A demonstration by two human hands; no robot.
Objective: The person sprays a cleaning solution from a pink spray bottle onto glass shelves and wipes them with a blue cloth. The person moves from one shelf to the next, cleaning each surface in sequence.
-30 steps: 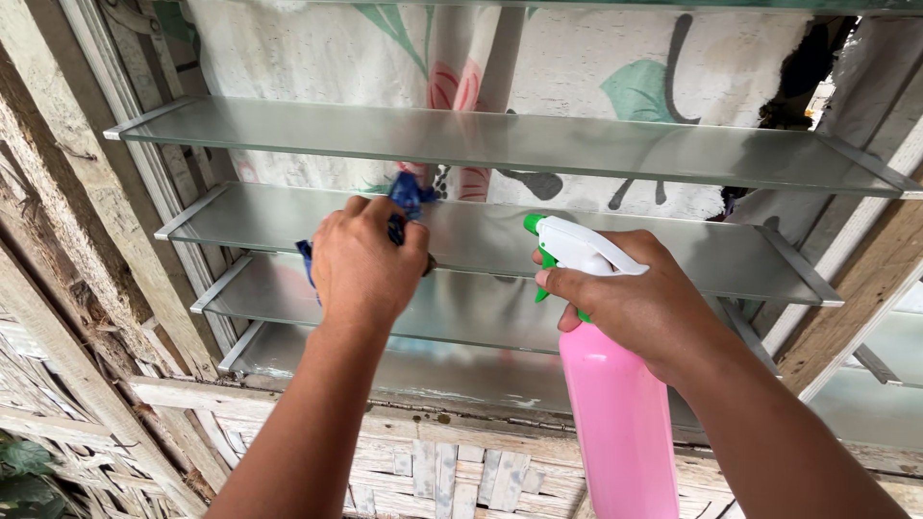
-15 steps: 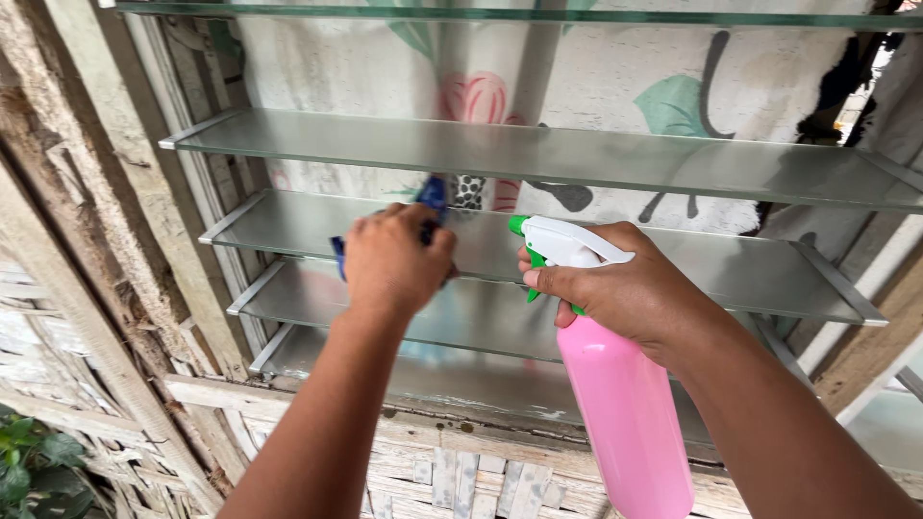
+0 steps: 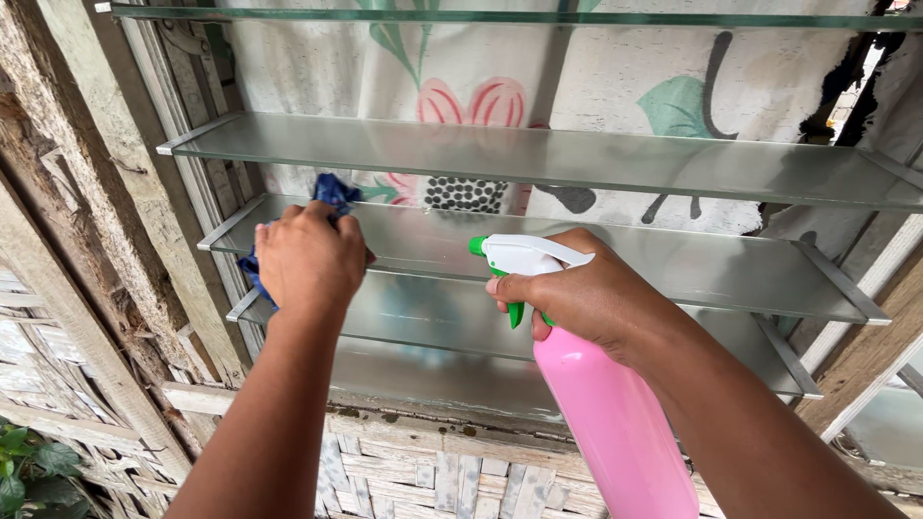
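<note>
My left hand (image 3: 310, 258) presses a blue cloth (image 3: 331, 191) against the left end of a frosted glass louvre slat (image 3: 615, 255). My right hand (image 3: 588, 300) grips a pink spray bottle (image 3: 615, 432) with a white and green trigger head (image 3: 524, 258), a finger on the trigger and the nozzle facing left toward the slats. More glass slats lie above (image 3: 538, 154) and below (image 3: 433, 322), tilted open.
A floral curtain (image 3: 596, 86) hangs behind the glass. A weathered wooden frame (image 3: 87, 221) stands at the left, a woven bamboo wall (image 3: 413, 476) below the sill, and green leaves (image 3: 29, 466) at the bottom left.
My left hand has slid the cloth leftward along the slat. The spray bottle stays in my right hand, and the view has shifted so the window sits further right and lower.
</note>
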